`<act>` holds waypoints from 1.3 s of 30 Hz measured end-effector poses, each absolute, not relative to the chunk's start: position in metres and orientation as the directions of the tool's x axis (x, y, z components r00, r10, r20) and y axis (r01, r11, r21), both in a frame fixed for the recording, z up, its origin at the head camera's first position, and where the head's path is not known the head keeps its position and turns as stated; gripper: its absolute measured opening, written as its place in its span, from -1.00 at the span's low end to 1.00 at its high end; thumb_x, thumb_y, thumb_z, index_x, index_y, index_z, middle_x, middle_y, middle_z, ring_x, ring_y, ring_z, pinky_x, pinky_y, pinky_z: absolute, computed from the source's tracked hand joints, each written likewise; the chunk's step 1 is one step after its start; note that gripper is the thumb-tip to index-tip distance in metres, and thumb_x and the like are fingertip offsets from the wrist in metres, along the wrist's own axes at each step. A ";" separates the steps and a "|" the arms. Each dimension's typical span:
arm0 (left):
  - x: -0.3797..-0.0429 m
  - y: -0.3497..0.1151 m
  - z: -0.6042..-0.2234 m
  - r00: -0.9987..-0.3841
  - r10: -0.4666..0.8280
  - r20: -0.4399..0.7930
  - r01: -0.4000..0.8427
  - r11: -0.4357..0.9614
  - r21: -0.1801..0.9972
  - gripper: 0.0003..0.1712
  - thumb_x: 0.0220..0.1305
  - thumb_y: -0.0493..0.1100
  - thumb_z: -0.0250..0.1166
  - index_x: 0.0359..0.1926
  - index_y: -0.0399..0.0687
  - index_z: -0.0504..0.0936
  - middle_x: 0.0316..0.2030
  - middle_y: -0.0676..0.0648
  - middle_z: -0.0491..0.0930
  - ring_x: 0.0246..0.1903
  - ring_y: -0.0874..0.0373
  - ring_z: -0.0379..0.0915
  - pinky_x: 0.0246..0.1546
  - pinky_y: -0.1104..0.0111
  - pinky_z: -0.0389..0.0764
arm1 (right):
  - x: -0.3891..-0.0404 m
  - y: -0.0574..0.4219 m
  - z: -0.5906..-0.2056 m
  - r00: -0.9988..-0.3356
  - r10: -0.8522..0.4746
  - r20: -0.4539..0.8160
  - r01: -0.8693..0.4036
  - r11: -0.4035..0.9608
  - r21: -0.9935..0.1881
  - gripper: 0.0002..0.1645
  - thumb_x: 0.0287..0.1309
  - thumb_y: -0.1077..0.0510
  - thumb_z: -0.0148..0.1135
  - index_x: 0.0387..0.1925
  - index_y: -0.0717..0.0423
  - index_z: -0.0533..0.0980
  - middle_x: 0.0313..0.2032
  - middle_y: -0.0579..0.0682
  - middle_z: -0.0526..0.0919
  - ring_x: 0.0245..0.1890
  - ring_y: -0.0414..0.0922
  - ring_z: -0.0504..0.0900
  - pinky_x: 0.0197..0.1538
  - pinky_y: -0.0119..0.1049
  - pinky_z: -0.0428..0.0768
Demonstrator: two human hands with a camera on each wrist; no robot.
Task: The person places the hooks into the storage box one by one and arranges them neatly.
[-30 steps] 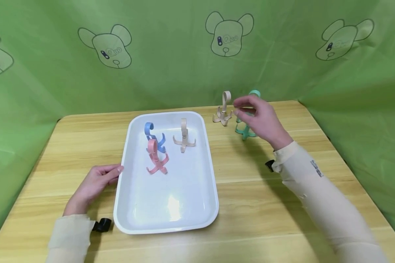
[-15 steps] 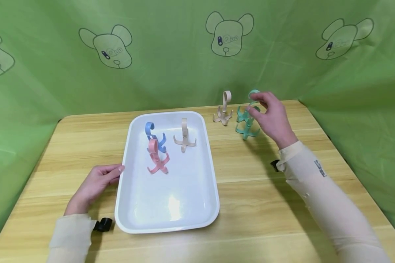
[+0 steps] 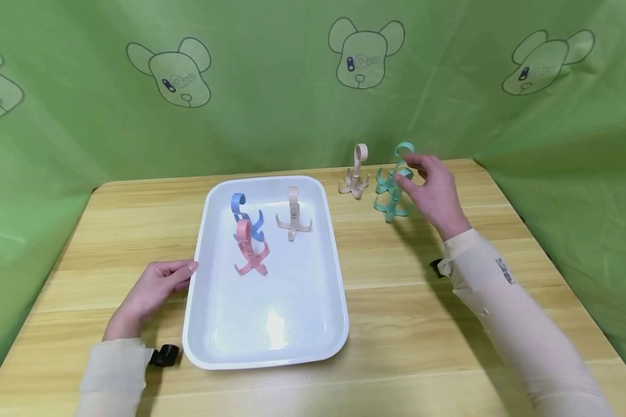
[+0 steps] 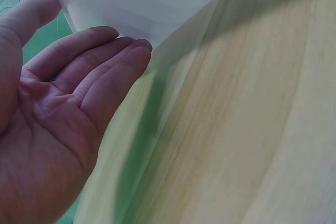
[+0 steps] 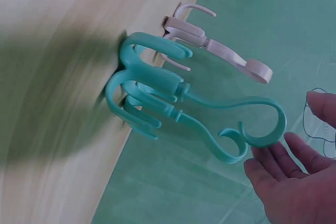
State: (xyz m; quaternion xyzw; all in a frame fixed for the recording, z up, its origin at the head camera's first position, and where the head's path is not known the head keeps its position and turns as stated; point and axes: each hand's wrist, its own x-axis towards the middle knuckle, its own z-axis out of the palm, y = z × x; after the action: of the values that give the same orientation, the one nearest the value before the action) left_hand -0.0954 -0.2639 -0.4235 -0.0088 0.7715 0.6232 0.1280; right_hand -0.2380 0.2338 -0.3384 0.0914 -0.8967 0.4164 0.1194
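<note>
My left hand (image 3: 153, 289) holds the left rim of a white tray (image 3: 266, 365), thumb on the rim and fingers (image 4: 89, 64) against the outer wall. Two green claw hooks stand upright, one behind the other, at the table's back right. My right hand (image 3: 435, 191) is at the top of the front green hook (image 3: 391, 208), thumb and fingers apart; in the right wrist view the fingertips are right by its loop (image 5: 281, 124). The rear green hook (image 3: 404, 147) is partly hidden behind it. Left of them stands a beige claw hook (image 3: 356, 182).
Inside the tray stand a blue claw hook (image 3: 257, 231), a pink claw hook (image 3: 246, 249) and another beige claw hook (image 3: 293, 220). Green cloth (image 3: 271, 116) with printed bear heads walls off the back and sides of the wooden table (image 3: 407, 347).
My right hand has moved right, from beside the standing beige hook to the green hooks, then slightly lower toward the front one's top. My left hand stays at the tray.
</note>
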 end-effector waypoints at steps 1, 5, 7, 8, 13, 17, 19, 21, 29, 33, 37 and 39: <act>-0.096 -0.264 -0.423 -0.967 0.147 -0.208 -0.173 0.220 0.960 -0.43 0.46 -0.03 0.17 0.15 -0.51 0.49 0.07 -0.36 0.55 -0.08 0.22 0.60 -0.03 0.39 0.59 | -0.238 0.234 -0.339 -0.956 -0.062 0.287 -0.259 0.637 -0.726 -0.40 0.29 0.10 0.29 0.24 0.34 0.40 0.17 0.27 0.45 0.23 0.18 0.39 0.34 -0.02 0.32; -0.096 -0.263 -0.423 -0.968 0.143 -0.206 -0.173 0.217 0.961 -0.44 0.46 -0.04 0.18 0.15 -0.52 0.49 0.06 -0.36 0.56 -0.10 0.22 0.61 -0.05 0.39 0.60 | -0.240 0.236 -0.343 -0.961 -0.053 0.272 -0.240 0.649 -0.722 -0.39 0.28 0.10 0.30 0.23 0.37 0.39 0.16 0.30 0.45 0.22 0.20 0.40 0.31 0.01 0.36; -0.095 -0.263 -0.423 -0.968 0.143 -0.205 -0.171 0.219 0.961 -0.44 0.46 -0.04 0.18 0.15 -0.53 0.48 0.07 -0.37 0.55 -0.09 0.23 0.61 -0.05 0.40 0.60 | -0.240 0.238 -0.346 -0.964 -0.047 0.262 -0.227 0.654 -0.721 -0.39 0.28 0.10 0.30 0.22 0.38 0.39 0.16 0.29 0.45 0.21 0.21 0.40 0.30 0.02 0.37; -0.095 -0.263 -0.423 -0.968 0.142 -0.205 -0.171 0.220 0.960 -0.44 0.46 -0.04 0.18 0.15 -0.53 0.48 0.07 -0.37 0.55 -0.10 0.23 0.61 -0.04 0.40 0.60 | -0.241 0.238 -0.347 -0.965 -0.045 0.258 -0.223 0.658 -0.720 -0.40 0.29 0.11 0.29 0.22 0.39 0.39 0.15 0.29 0.45 0.20 0.21 0.41 0.29 0.02 0.38; -0.096 -0.262 -0.424 -0.968 0.144 -0.206 -0.171 0.222 0.960 -0.43 0.46 -0.03 0.17 0.16 -0.52 0.48 0.08 -0.38 0.54 -0.08 0.23 0.60 -0.03 0.40 0.59 | -0.244 0.240 -0.354 -0.967 -0.033 0.251 -0.211 0.650 -0.730 -0.44 0.30 0.16 0.27 0.20 0.41 0.38 0.11 0.28 0.45 0.16 0.21 0.44 0.26 0.01 0.43; -0.096 -0.263 -0.423 -0.967 0.146 -0.210 -0.174 0.222 0.959 -0.43 0.46 -0.02 0.17 0.16 -0.51 0.48 0.09 -0.38 0.53 -0.08 0.22 0.60 -0.03 0.40 0.58 | -0.244 0.239 -0.356 -0.971 -0.017 0.236 -0.192 0.640 -0.744 -0.46 0.30 0.18 0.26 0.20 0.38 0.38 0.09 0.27 0.47 0.13 0.19 0.48 0.18 -0.03 0.51; -0.096 -0.263 -0.423 -0.967 0.146 -0.207 -0.172 0.222 0.960 -0.43 0.46 -0.02 0.17 0.16 -0.51 0.48 0.09 -0.37 0.54 -0.07 0.23 0.60 -0.03 0.41 0.58 | -0.244 0.239 -0.356 -0.974 -0.009 0.228 -0.182 0.635 -0.750 -0.46 0.31 0.16 0.26 0.21 0.37 0.38 0.08 0.26 0.49 0.12 0.17 0.49 0.15 -0.05 0.54; -0.095 -0.263 -0.424 -0.968 0.143 -0.204 -0.170 0.219 0.961 -0.43 0.46 -0.03 0.17 0.16 -0.51 0.48 0.09 -0.37 0.54 -0.07 0.24 0.60 -0.03 0.41 0.58 | -0.243 0.239 -0.356 -0.975 -0.005 0.222 -0.176 0.630 -0.756 -0.45 0.32 0.15 0.25 0.22 0.36 0.37 0.09 0.26 0.49 0.12 0.17 0.49 0.14 -0.06 0.55; -0.095 -0.263 -0.423 -0.967 0.138 -0.212 -0.175 0.239 0.955 -0.43 0.46 0.00 0.18 0.16 -0.48 0.49 0.10 -0.35 0.53 -0.07 0.25 0.59 -0.02 0.42 0.57 | -0.242 0.238 -0.356 -0.982 0.041 0.185 -0.121 0.611 -0.782 -0.37 0.33 0.08 0.23 0.27 0.36 0.31 0.10 0.24 0.49 0.14 0.10 0.47 0.13 -0.18 0.56; -0.095 -0.264 -0.421 -0.967 0.137 -0.213 -0.176 0.243 0.954 -0.42 0.45 0.01 0.18 0.17 -0.47 0.50 0.10 -0.34 0.54 -0.06 0.23 0.59 -0.01 0.41 0.57 | -0.244 0.238 -0.357 -0.980 0.024 0.199 -0.144 0.606 -0.782 -0.40 0.31 0.10 0.26 0.23 0.37 0.34 0.09 0.25 0.50 0.13 0.11 0.48 0.13 -0.14 0.56; -0.095 -0.264 -0.421 -0.965 0.147 -0.216 -0.178 0.235 0.955 -0.43 0.45 -0.01 0.18 0.17 -0.47 0.50 0.09 -0.34 0.55 -0.07 0.21 0.61 -0.02 0.39 0.58 | -0.244 0.237 -0.356 -0.980 0.020 0.196 -0.145 0.601 -0.786 -0.39 0.30 0.10 0.28 0.23 0.37 0.34 0.09 0.25 0.51 0.13 0.11 0.48 0.15 -0.13 0.54; -0.095 -0.264 -0.421 -0.965 0.148 -0.217 -0.179 0.233 0.956 -0.43 0.46 -0.01 0.18 0.17 -0.47 0.49 0.09 -0.34 0.55 -0.08 0.20 0.61 -0.02 0.40 0.58 | -0.244 0.236 -0.357 -0.979 0.024 0.203 -0.149 0.597 -0.788 -0.38 0.31 0.08 0.27 0.23 0.37 0.34 0.09 0.25 0.51 0.13 0.10 0.48 0.14 -0.15 0.55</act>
State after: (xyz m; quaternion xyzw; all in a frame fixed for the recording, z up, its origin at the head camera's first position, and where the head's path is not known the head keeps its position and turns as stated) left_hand -0.0949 -0.2645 -0.4208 -0.0099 0.7741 0.6190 0.1320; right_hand -0.2439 0.2355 -0.3567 0.0352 -0.8884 0.4475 0.0963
